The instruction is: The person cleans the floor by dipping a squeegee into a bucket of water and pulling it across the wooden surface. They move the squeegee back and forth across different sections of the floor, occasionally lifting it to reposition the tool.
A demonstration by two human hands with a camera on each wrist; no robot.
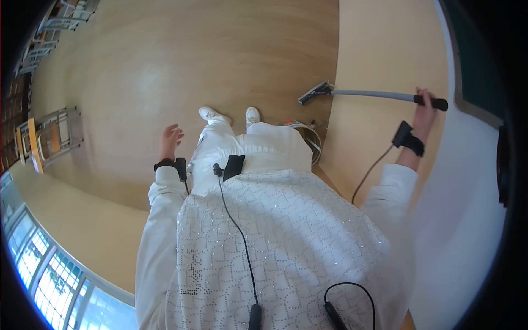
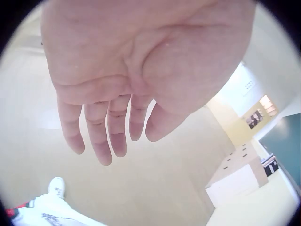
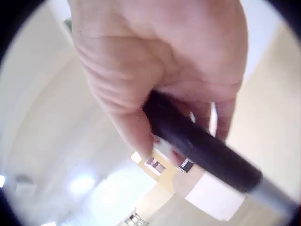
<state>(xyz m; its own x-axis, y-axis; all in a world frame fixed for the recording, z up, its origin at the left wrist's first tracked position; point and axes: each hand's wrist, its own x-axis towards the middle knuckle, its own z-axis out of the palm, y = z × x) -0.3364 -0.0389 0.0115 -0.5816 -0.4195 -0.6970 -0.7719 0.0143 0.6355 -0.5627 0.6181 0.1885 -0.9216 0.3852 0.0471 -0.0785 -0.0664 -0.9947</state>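
Note:
My right hand (image 1: 424,104) grips the black end of the handle of a mop (image 1: 374,94), out to the right beside the pale wall. From the hand its grey pole runs leftward to a narrow, flat dark head (image 1: 316,93) low by the floor. In the right wrist view, the fingers and thumb curl round the black grip (image 3: 197,146). My left hand (image 1: 171,140) hangs at the left hip holding nothing. Seen in the left wrist view, that palm (image 2: 141,61) faces the camera, with the fingers loosely bent.
A looped pale hose or cable (image 1: 314,144) lies by the right leg near the wall's foot. A green board (image 1: 478,66) is on the right. Desks and a chair (image 1: 55,140) stand at the left, windows (image 1: 60,275) behind them. White shoes (image 1: 252,115) stand on the floor.

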